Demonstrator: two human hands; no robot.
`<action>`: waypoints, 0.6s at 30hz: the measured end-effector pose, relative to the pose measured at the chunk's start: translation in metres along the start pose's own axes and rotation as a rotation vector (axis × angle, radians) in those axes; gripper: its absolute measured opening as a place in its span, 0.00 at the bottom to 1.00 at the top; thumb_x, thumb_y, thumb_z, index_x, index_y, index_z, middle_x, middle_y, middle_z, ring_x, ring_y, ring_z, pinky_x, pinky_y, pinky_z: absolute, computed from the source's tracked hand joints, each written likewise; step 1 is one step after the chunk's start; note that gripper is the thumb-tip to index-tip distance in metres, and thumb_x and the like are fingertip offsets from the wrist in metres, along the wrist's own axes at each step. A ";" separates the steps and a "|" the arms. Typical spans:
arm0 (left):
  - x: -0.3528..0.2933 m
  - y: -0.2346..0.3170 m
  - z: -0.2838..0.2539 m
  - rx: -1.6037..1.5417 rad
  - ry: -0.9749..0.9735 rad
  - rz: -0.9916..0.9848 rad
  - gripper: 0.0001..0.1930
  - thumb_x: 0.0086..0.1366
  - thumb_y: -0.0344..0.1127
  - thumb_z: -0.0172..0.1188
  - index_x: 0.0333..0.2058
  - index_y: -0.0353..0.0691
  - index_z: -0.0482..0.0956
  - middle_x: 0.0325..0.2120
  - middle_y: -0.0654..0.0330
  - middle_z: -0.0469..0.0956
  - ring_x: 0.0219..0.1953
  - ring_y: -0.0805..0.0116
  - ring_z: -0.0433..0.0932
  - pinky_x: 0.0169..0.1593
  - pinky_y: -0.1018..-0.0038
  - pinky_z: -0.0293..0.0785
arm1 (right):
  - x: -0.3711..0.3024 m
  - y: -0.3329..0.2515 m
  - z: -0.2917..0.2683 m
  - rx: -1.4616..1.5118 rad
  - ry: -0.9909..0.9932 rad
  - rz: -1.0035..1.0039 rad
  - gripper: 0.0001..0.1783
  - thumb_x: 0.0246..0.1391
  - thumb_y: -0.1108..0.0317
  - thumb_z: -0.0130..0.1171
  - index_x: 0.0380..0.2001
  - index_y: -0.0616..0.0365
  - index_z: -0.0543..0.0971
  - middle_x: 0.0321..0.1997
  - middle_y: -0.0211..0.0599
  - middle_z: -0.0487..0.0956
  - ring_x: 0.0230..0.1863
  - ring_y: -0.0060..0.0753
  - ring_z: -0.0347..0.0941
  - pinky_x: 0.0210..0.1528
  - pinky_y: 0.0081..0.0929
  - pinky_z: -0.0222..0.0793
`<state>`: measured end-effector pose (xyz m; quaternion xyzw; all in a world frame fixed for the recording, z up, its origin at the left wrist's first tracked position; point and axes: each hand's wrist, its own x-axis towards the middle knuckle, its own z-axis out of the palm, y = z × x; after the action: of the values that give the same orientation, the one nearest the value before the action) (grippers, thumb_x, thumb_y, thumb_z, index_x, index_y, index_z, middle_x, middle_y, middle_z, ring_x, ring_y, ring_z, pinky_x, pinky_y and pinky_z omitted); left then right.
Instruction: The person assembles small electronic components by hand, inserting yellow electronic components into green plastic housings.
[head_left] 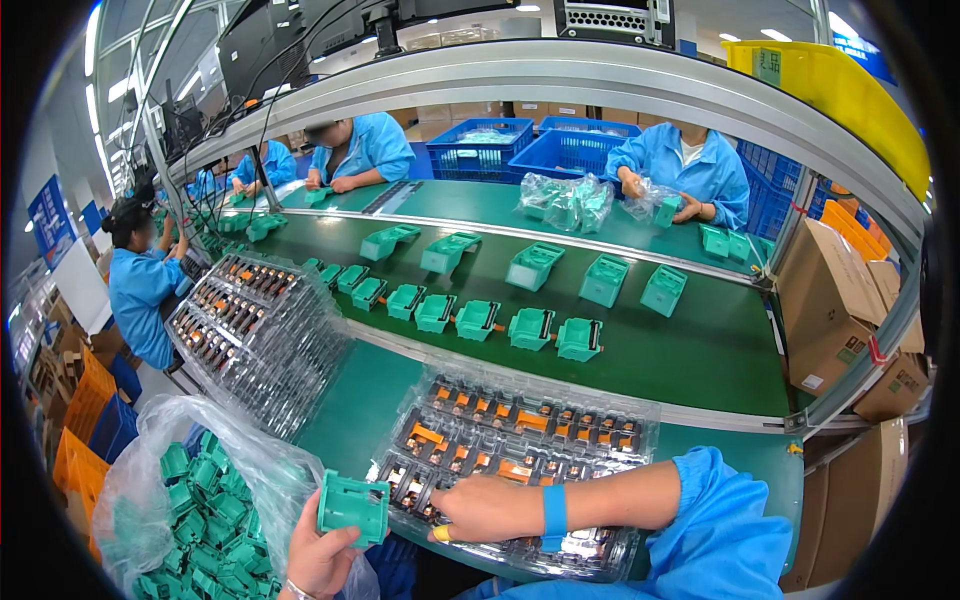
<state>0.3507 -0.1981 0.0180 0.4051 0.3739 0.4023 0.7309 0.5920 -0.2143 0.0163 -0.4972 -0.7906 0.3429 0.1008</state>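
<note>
Pinching a green plastic housing, left hand presents its recessed face toward the camera, long axis indistinct; right hand curls over blister tray, grip unclear.

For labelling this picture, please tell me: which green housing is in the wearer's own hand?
The green housing gripped in the wearer's left hand; others nearby lie in the clear bag or on the green belt.

Housings in bag left of near tray; conveyor behind, cartons apparently past its right end.
</note>
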 end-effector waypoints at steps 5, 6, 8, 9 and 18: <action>0.008 -0.002 0.003 -0.043 0.008 -0.048 0.26 0.58 0.20 0.49 0.56 0.36 0.56 0.48 0.47 0.69 0.49 0.49 0.73 0.48 0.47 0.73 | -0.006 0.027 0.011 -0.036 0.030 -0.025 0.14 0.45 0.65 0.58 0.28 0.68 0.73 0.26 0.53 0.76 0.32 0.54 0.74 0.35 0.44 0.69; 0.009 -0.004 0.001 -0.045 0.021 -0.041 0.26 0.58 0.20 0.49 0.56 0.36 0.56 0.48 0.47 0.69 0.49 0.49 0.73 0.48 0.47 0.73 | -0.009 0.030 0.010 -0.027 0.050 -0.029 0.12 0.45 0.65 0.58 0.27 0.66 0.73 0.26 0.51 0.76 0.32 0.53 0.74 0.35 0.43 0.69; 0.013 -0.008 -0.002 -0.091 -0.018 -0.131 0.26 0.59 0.19 0.50 0.56 0.32 0.54 0.49 0.46 0.68 0.48 0.51 0.73 0.48 0.48 0.73 | -0.027 0.032 0.003 0.053 0.090 -0.007 0.09 0.46 0.67 0.57 0.25 0.63 0.72 0.25 0.47 0.75 0.29 0.51 0.73 0.34 0.39 0.68; 0.014 -0.007 0.002 -0.096 -0.034 -0.150 0.25 0.60 0.20 0.51 0.55 0.31 0.54 0.48 0.48 0.69 0.48 0.53 0.74 0.48 0.52 0.75 | -0.037 0.036 -0.001 0.200 0.225 0.016 0.09 0.46 0.67 0.58 0.28 0.62 0.72 0.25 0.45 0.75 0.29 0.48 0.73 0.34 0.37 0.68; 0.035 -0.019 0.038 0.078 -0.117 -0.224 0.31 0.57 0.23 0.60 0.57 0.33 0.54 0.48 0.54 0.69 0.48 0.65 0.73 0.48 0.70 0.74 | -0.074 0.022 -0.026 0.754 0.542 0.076 0.10 0.51 0.71 0.61 0.35 0.64 0.75 0.32 0.34 0.77 0.33 0.17 0.72 0.36 0.19 0.70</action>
<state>0.4031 -0.1844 0.0081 0.4118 0.3891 0.2792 0.7753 0.6565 -0.2599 0.0353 -0.5262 -0.5372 0.4674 0.4648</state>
